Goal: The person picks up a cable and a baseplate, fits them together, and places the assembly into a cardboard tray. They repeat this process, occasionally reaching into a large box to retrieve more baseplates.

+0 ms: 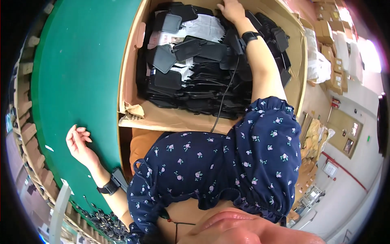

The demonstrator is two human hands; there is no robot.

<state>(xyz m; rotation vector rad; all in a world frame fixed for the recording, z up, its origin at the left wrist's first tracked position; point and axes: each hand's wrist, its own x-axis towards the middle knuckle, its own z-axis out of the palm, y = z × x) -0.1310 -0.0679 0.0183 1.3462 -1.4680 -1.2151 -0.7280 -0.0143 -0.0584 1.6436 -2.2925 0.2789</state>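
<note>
My right hand [233, 11] reaches across an open cardboard box [174, 119] to its far side, above the black pieces. The upper edge of the picture cuts off its fingertips, so what they touch is hidden. Flat black plastic pieces [164, 59] with rounded corners fill the box, some packed in rows and others loose on top. White printed paper [205, 27] shows between them. A thin black cable [224, 99] hangs over the near wall of the box. My left hand [80, 144] rests at the green table [81, 61], empty, its fingers loosely curled and apart.
A dark device [119, 179] sits beside my left wrist, against the table edge. Black cables [103, 223] lie bunched at the table's lower end. A torn cardboard flap [134, 110] sticks up at the box's near left corner. Stacked cartons [335, 73] stand off to the right.
</note>
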